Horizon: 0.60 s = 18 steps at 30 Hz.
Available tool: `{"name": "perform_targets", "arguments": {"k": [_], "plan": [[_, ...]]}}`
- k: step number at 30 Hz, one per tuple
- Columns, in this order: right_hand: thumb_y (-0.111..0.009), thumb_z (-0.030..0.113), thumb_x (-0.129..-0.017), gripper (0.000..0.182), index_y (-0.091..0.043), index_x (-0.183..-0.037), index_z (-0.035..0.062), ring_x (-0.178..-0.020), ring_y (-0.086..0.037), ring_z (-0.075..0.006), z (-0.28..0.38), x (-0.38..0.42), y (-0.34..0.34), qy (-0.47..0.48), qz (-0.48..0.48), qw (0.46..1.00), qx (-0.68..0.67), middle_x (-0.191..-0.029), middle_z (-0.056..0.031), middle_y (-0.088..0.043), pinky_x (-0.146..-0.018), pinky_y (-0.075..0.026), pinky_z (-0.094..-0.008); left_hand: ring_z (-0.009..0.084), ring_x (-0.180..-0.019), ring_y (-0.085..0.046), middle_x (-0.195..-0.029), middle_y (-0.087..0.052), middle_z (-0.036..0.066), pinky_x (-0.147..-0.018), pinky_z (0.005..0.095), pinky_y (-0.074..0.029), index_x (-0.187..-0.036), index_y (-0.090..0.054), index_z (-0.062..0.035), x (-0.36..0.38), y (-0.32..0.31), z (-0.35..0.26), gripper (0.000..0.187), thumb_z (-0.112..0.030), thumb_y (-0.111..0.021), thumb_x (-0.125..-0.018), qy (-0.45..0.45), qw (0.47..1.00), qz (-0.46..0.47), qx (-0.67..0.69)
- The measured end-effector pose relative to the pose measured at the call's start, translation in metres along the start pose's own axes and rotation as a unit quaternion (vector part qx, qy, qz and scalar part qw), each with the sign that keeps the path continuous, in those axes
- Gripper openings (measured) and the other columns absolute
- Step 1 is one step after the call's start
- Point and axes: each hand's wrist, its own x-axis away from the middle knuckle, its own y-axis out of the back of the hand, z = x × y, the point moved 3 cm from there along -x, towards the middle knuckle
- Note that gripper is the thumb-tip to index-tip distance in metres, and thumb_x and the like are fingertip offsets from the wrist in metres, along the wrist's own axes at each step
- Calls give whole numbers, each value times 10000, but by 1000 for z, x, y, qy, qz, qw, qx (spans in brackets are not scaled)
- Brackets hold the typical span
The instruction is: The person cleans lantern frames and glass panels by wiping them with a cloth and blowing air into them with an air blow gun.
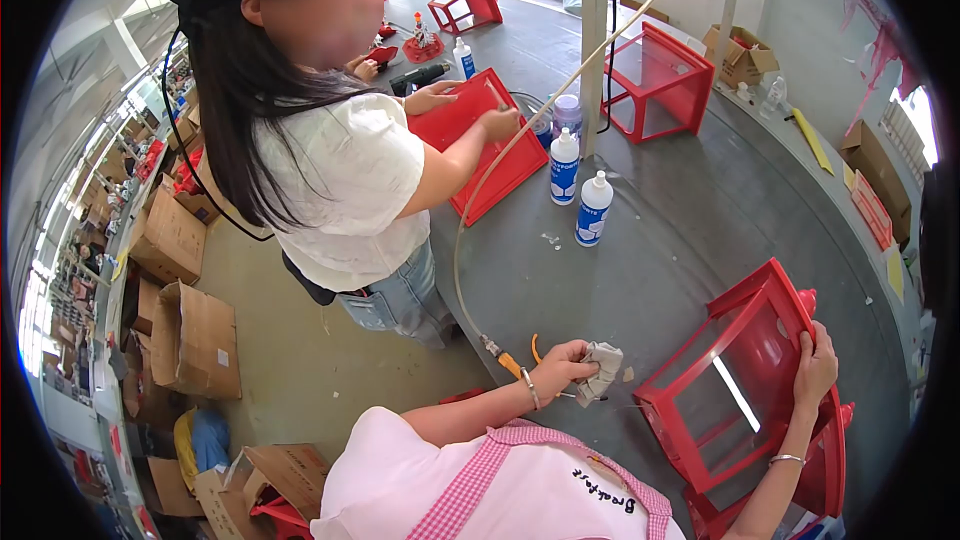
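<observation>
My left hand (562, 372) is closed around a crumpled pale cloth (600, 372) near the table's front edge. A hose-fed tool with an orange handle (508, 364) lies behind that wrist, partly hidden by it. On the right, my right hand (815, 370) grips the far edge of a red lantern frame (690, 360) with clear panes, which is tilted on the table. The thumb and fingers wrap the rim. Close to my right forearm, another red part (828, 460) shows beneath the frame, partly covered by it.
A co-worker (350, 170) at the left handles a red panel (480, 160). Blue-labelled bottles (593, 210) stand mid-table by a post (594, 40). Another red lantern frame (660, 80) sits farther back. A pale hose (560, 90) crosses overhead. Cardboard boxes (195, 340) line the floor.
</observation>
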Motion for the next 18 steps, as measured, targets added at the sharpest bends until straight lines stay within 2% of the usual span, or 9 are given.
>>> {"name": "perform_targets", "arguments": {"k": [5, 8, 12, 18], "plan": [[-503, 322, -1005, 297, -644, -1120, 87, -945, -654, -340, -15, -18, -5, 7, -3, 1000, -16, -1063, -117, -688, -793, -505, -419, 90, -904, -595, -1003, -630, 10, -794, 256, -486, -1093, -594, -36, 6, 2, -13, 189, -85, -635, -916, 3, 1000, -18, -17], [-481, 350, -1012, 319, -643, -1097, 89, -917, -657, -347, -21, -38, -8, -44, 18, 998, 41, -1044, -127, -686, -754, -508, -422, 86, -896, -594, -997, -631, 5, -783, 253, -485, -1093, -595, -38, 6, 5, -15, 189, -87, -637, -915, 1, 999, -26, -27], [-463, 372, -1017, 334, -642, -1084, 98, -899, -655, -357, -9, -62, -4, -87, 13, 996, 23, -1036, -125, -689, -734, -510, -431, 81, -873, -592, -979, -633, -1, -762, 250, -480, -1092, -599, -43, 4, 11, -12, 189, -89, -641, -914, 1, 999, -36, -22], [-474, 365, -1011, 318, -636, -1068, 98, -878, -655, -351, 25, -85, -33, -29, -36, 997, 69, -1008, -115, -683, -725, -508, -444, 82, -818, -586, -930, -635, -6, -714, 251, -471, -1069, -608, -45, -5, 4, 1, 182, -97, -655, -901, 8, 999, -26, -17]]}}
